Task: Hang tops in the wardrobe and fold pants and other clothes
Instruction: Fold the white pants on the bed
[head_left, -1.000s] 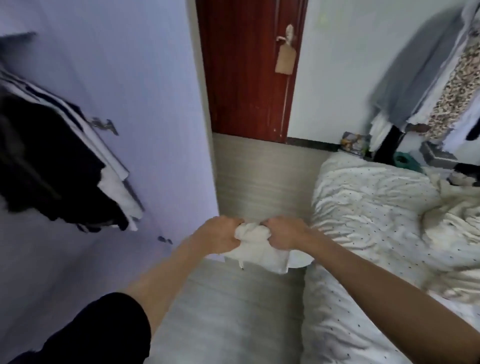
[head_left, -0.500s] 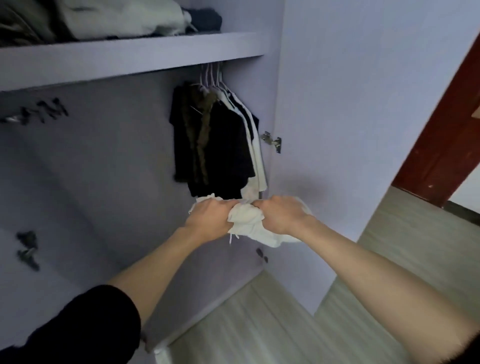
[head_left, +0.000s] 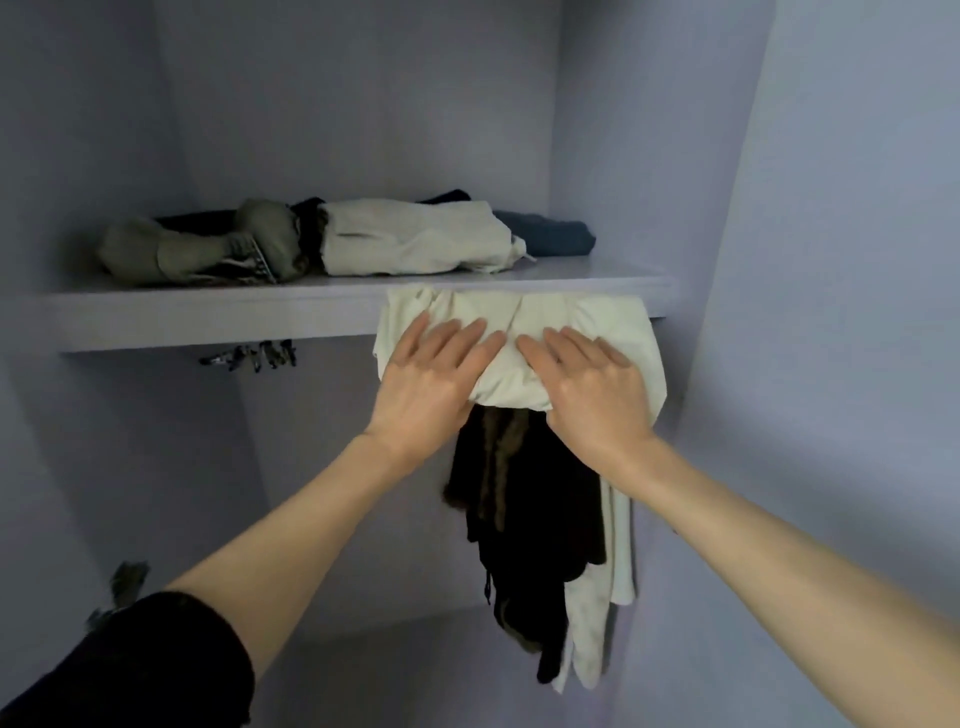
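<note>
Hands, left (head_left: 426, 379) and right (head_left: 592, 389), lie flat, gripping nothing, pressing the cloth (head_left: 519, 317); push it evenly, fully onto the shelf (head_left: 208, 312).

Interior of a built-in domestic wardrobe (head_left: 831, 208), pale lilac panels enclosing it. Folded clothes (head_left: 405, 239) are lying on a shelf (head_left: 208, 317); dark and white tops (head_left: 524, 519) are hanging beneath it, indicating a home bedroom's clothing storage.

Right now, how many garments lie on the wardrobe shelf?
5 visible: olive bundle left, cream piece centre, dark item behind, blue one right, white garment at the edge. More may be hidden.
</note>
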